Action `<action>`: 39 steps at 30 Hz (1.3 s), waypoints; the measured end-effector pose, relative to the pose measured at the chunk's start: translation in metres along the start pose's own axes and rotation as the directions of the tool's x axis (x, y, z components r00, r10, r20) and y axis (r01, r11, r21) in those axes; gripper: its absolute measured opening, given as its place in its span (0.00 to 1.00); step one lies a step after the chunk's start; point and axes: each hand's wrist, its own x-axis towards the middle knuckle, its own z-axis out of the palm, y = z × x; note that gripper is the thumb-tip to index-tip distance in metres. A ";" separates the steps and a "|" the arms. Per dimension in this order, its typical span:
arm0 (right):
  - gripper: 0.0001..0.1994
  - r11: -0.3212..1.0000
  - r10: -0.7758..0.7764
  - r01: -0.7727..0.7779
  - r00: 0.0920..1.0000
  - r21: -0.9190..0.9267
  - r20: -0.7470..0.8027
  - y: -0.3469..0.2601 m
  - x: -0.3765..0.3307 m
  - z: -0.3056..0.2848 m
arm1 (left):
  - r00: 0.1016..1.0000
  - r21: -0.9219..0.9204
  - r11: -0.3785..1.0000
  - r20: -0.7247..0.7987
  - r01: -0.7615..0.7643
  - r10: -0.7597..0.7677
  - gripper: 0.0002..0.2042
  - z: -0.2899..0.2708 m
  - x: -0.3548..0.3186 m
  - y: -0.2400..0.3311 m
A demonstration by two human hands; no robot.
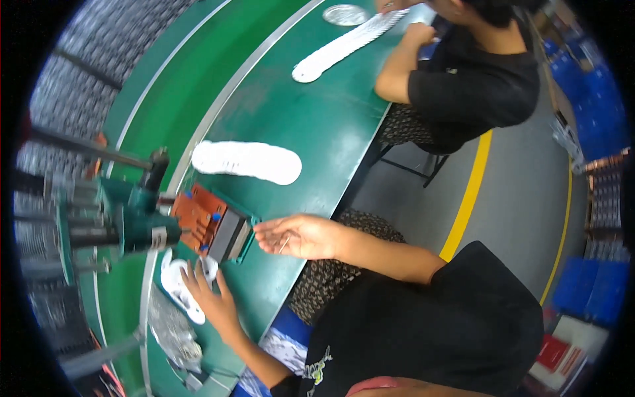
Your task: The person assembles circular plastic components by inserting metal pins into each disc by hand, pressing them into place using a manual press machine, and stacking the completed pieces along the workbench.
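My left hand (213, 299) reaches over a pile of flat white round-ended pieces (180, 284) at the table's left side. Its fingers are spread, with the tips on or just above the pieces. My right hand (301, 237) is palm up beside the near end of an orange-brown fixture block (200, 213), which has a dark grey part (228, 233) and a green base. The fingers are loosely curled, and a thin pale pin-like piece (284, 245) rests in them. A green press machine (142, 228) reaches over the fixture from the left.
A fanned row of white discs (246, 163) lies past the fixture on the green table (317, 132). Farther off, a co-worker (476, 79) sits by a longer row of white discs (354, 46). A clear plastic bag (173, 331) lies near my left forearm.
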 end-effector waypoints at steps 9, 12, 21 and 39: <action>0.03 0.975 0.036 -0.060 0.992 0.213 0.119 -0.007 -0.008 -0.001 | 0.950 -0.032 0.953 -0.096 -0.302 0.298 0.12 0.000 0.017 -0.016; 0.03 0.970 0.062 -0.090 0.990 0.226 0.129 0.003 -0.003 0.004 | 0.926 -0.121 0.936 -0.234 -0.330 0.296 0.12 -0.007 0.008 0.004; 0.06 0.922 0.091 -0.218 0.926 0.321 0.367 0.055 0.020 0.039 | 0.939 -0.984 0.090 0.118 0.155 -0.324 0.28 -0.002 -0.017 0.130; 0.10 0.890 -0.091 -0.035 0.963 0.454 0.252 0.030 0.026 -0.010 | 0.967 -0.587 0.768 -0.166 -0.256 0.195 0.29 0.019 -0.011 0.171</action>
